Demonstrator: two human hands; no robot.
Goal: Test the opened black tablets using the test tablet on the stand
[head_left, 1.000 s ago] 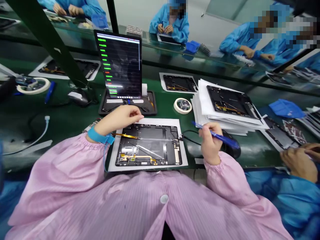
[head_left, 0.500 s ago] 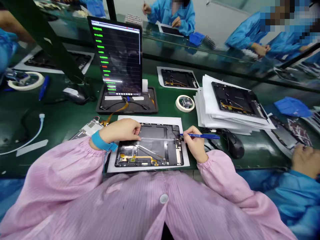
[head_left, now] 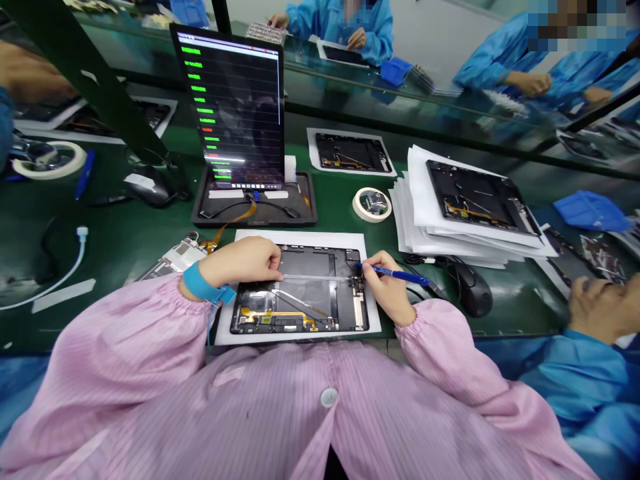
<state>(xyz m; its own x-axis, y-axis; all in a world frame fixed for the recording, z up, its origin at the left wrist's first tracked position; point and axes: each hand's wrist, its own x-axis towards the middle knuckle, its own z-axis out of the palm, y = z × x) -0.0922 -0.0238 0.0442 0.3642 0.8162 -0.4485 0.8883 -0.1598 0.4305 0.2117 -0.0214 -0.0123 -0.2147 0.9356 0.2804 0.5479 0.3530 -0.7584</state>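
An opened tablet housing [head_left: 310,260] lies on a white sheet [head_left: 373,323] in front of me, its black interior showing orange flex cable and a thin loose wire. Over its left upper part rests my left hand [head_left: 245,259], wearing a blue wrist strap [head_left: 200,283]. Its thumb and fingers are closed at the left end of a thin clear strip [head_left: 315,278] that crosses the housing. My right hand [head_left: 387,283] grips a blue pen-like tool [head_left: 400,273], whose tip is at the housing's upper right edge; whether it touches cannot be made out.
Behind stands a lit screen [head_left: 240,113] on a black tray [head_left: 305,217]. A tape roll [head_left: 372,205], a stack of white sheets [head_left: 415,230] bearing another housing [head_left: 485,200], and a mouse [head_left: 473,290] lie to the right. A co-worker's hand [head_left: 600,310] is at far right.
The rear end of the blue tool has dipped, so it slants more. My left hand has stayed in place. The co-worker's hand at far right has shifted left.
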